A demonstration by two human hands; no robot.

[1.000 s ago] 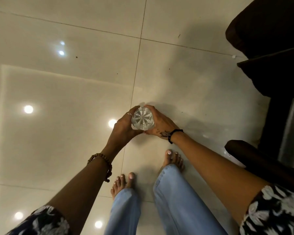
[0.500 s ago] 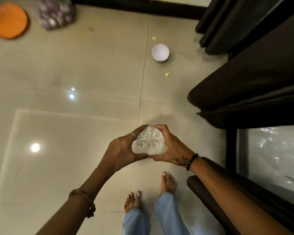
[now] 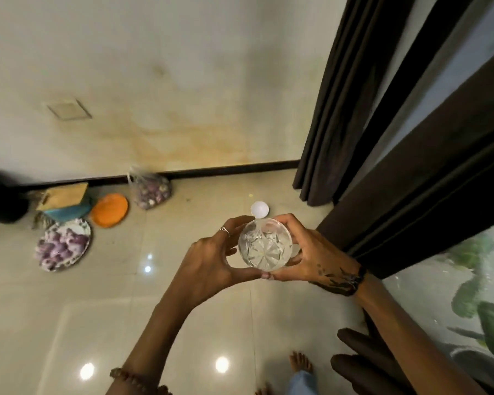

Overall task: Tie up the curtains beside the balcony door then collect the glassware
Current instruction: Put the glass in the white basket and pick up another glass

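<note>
Left hand (image 3: 208, 260) and right hand (image 3: 317, 258): fingers curled round 1 cut-glass tumbler (image 3: 265, 245), thumbs meeting beneath, likely steadying the slippery, fragile glass. Tumbler held upright in the air above the floor (image 3: 183, 323), mouth toward the camera. Beyond: small white bowl (image 3: 259, 209) on the floor; dark curtains (image 3: 334, 109) hanging at right.

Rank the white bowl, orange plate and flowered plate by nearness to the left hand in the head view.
From the left hand:
1. White bowl, on the floor just beyond the fingers.
2. Orange plate, left, near the wall.
3. Flowered plate, farthest left.
</note>
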